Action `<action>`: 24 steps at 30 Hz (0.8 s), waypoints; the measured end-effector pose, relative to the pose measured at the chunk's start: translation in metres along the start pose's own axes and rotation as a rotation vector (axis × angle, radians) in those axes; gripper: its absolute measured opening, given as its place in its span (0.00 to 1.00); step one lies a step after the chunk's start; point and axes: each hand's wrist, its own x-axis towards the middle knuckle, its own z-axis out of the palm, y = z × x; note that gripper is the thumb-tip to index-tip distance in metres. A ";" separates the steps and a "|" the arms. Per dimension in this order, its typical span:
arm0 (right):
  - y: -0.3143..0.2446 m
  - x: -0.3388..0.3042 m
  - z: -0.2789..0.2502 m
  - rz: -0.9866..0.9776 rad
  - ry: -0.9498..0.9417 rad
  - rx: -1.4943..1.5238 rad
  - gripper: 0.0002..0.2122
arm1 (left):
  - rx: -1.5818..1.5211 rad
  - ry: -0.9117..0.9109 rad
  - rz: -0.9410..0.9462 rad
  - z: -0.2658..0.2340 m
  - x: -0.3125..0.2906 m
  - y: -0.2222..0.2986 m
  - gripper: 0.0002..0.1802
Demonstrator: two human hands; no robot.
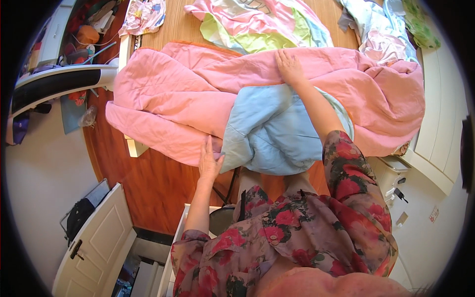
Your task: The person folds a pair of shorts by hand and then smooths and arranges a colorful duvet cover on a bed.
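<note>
In the head view, the quilt (198, 106) lies across the near half of what looks to be a bed (180, 27), running from its left edge to its right and drooping over the near edge. Its pink side is mostly up; a blue side (269, 128) is turned out at the middle and hangs past the near edge, close to the person's legs.

The left hand (210, 161) rests on the pink cloth beside the blue fold, fingers straight and thumb apart; no pinch shows, so its grip seems released. The right hand (291, 69) lies flat on the pink farther in, fingers extended and grasping nothing.

The quilt looks padded yet thin: soft, limp, not fragile, probably light for its size but awkward in bulk. The overhang may drag it off the near edge. Its seamed border, with orange edging (203, 45), should give a surer hold than the loose middle; best pinch through both layers, hands well apart.

A patterned sheet (257, 24) lies beyond it, with clothes (381, 34) toward the far right corner.
</note>
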 end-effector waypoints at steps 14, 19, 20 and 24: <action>0.015 -0.159 -0.047 -0.064 -0.472 0.859 0.27 | -0.115 0.121 0.184 0.002 0.045 0.008 0.41; 0.031 -0.179 -0.016 -0.079 -0.313 0.461 0.32 | -0.021 0.035 0.223 0.003 0.078 0.048 0.42; 0.041 -0.172 0.007 0.073 -0.317 0.355 0.32 | -0.016 0.023 0.242 0.009 0.084 0.057 0.42; 0.040 -0.096 -0.016 0.476 -0.112 0.515 0.22 | 0.018 0.063 0.210 0.017 0.070 0.050 0.42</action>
